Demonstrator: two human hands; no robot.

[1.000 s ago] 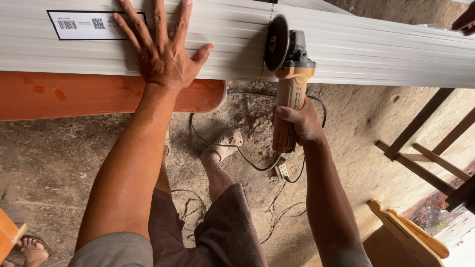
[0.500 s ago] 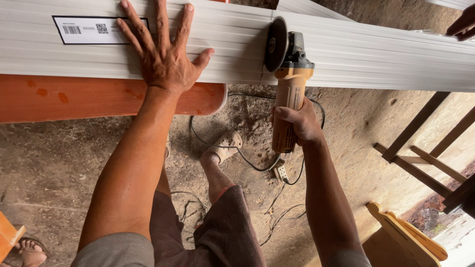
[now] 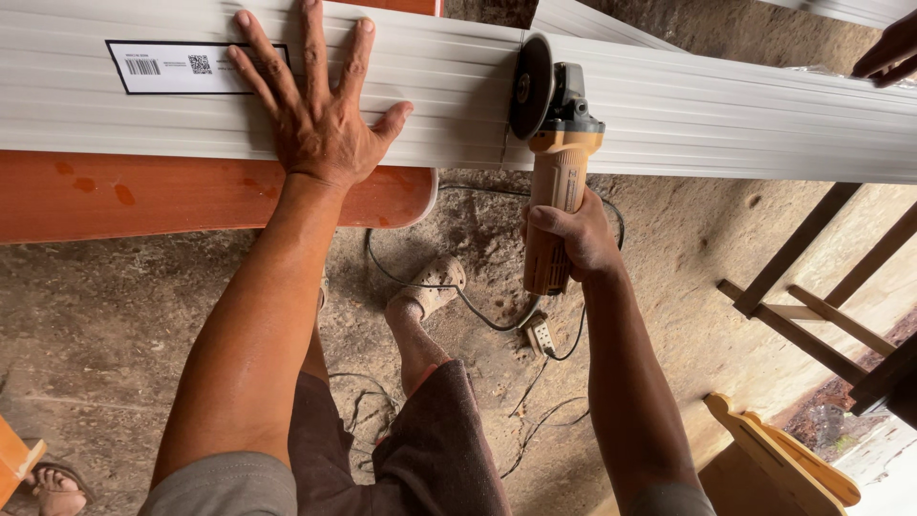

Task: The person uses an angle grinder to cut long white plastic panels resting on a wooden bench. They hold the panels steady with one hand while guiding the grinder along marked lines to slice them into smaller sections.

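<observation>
At the near left edge a sandalled foot (image 3: 55, 485) of another person rests on the dusty grey concrete floor (image 3: 124, 315), beside an orange wooden corner (image 3: 14, 457). Farther off, an orange-painted wooden bench (image 3: 172, 196) carries a long, ribbed, pale grey panel (image 3: 726, 119) that runs across the whole scene, with a white label (image 3: 177, 67) stuck near its left end. The left hand (image 3: 320, 115) lies flat on the panel just right of that label, fingers spread wide, holding nothing, only pressing down. Below it, the person's sandalled foot (image 3: 432, 285) stands on the dusty floor among loose black cables (image 3: 478, 315) and a small white plug socket (image 3: 541, 334). To the right, the right hand (image 3: 573, 234) is wrapped tightly around the handle of a yellow angle grinder (image 3: 556, 162), whose dark disc (image 3: 531, 86) stands on edge against the panel's near side, just past the end of the bench. Farther right, dark wooden frame pieces (image 3: 802, 306) lean over the floor, a pale wooden piece (image 3: 783, 459) lies near, and another person's hand (image 3: 888, 53) touches the panel at the far right.
</observation>
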